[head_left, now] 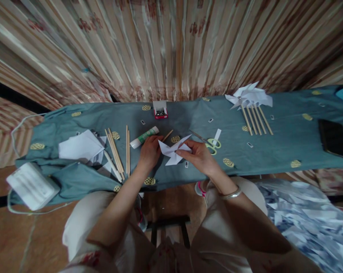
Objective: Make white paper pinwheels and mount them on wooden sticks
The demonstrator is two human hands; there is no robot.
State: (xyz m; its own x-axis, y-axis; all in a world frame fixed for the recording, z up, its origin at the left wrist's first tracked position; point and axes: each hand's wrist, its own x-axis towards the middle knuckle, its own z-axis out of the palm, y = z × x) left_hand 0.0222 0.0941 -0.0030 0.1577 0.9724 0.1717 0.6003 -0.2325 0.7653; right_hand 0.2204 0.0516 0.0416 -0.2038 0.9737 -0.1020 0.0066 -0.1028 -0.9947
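Between the thumb and fingers of my right hand (200,156) is a white paper pinwheel (171,153), its folded blades spread over the middle of the cloth. My left hand (150,152) is closed at the pinwheel's left side, around a wooden stick (168,135) whose end pokes out beyond the fingers. Whether the stick touches the pinwheel is hidden. Just behind my left hand lies a green and white glue stick (144,137). Scissors (213,146) with light green handles rest right of the pinwheel, beside a white paper strip (217,136).
A small red box of metal pins (160,113) stands open at the back. Loose wooden sticks (127,149) and cut paper (80,147) lie left. Finished pinwheels (251,96), a phone (334,138) and a bag of paper scraps (310,220) are right. A white device (33,185) sits front left.
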